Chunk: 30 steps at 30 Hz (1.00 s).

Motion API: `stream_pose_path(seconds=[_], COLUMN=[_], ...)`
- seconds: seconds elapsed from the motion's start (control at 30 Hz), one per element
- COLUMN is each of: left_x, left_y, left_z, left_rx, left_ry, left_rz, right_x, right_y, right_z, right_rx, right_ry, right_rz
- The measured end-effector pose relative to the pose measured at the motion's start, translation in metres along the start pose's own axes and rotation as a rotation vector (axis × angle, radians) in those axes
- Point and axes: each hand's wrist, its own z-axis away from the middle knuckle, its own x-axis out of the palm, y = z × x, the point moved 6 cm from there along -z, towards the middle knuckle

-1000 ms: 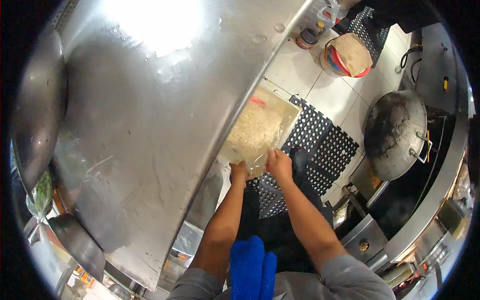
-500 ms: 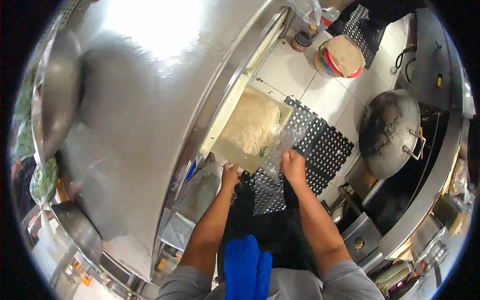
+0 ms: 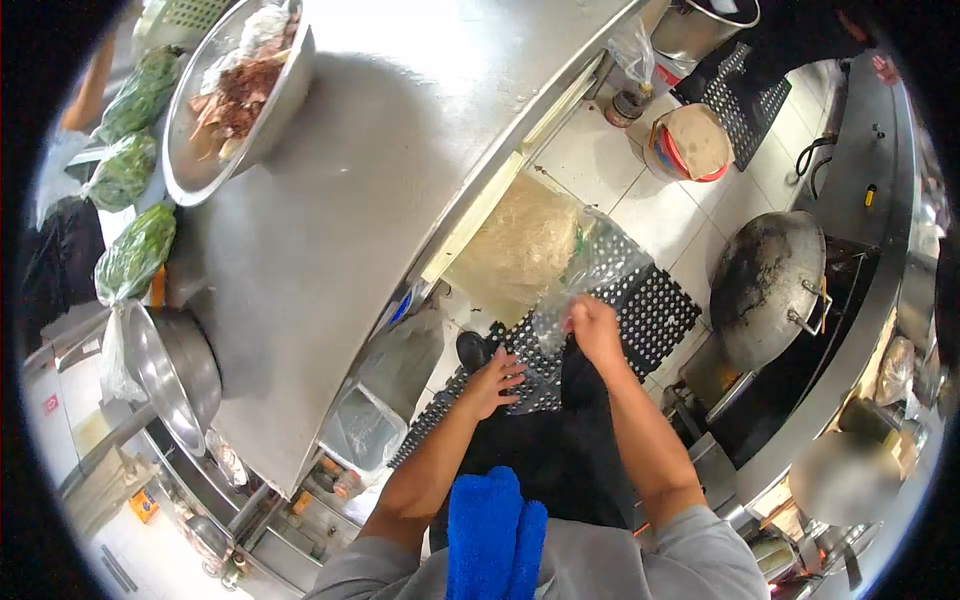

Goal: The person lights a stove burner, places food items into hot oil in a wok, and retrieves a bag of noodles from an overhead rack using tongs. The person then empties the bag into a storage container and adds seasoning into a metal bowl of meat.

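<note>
My right hand is closed on a sheet of clear plastic, which stretches up from my fist to the far edge of a pale rectangular tub. Inside the tub, a tan, stringy-looking mass shows under the clear film, with a bit of green at its right side; I cannot make out what food it is. My left hand is off the tub, fingers spread and holding nothing, above the black perforated floor mat.
To the left runs a steel counter with a bowl of mixed food and bagged greens. A large wok stands on the range at right. Beyond the tub are a lidded bucket and a bottle on the floor.
My left hand has let go of the tub's near edge and drawn back toward me, its fingers opening. The plastic now covers more of the tub. My view has shifted, showing more of the counter's left side.
</note>
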Motion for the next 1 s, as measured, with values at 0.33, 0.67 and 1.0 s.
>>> stream_pose_path(seconds=[0.33,0.67,1.0], left_x=[0.079,-0.225,-0.476], left_y=[0.055,-0.077,-0.086], left_z=[0.071,0.288,0.235], left_rx=[0.306,0.215,-0.275], left_ry=[-0.309,0.149,1.067], left_rz=[0.27,-1.017,-0.918], right_x=[0.032,-0.002,0.069], right_y=[-0.082,0.066,0.049], right_z=[0.173,0.161,0.066], right_rx=[-0.263,-0.044,0.068], right_ry=[-0.617,-0.652,-0.378], right_rz=[0.083,0.414,0.096])
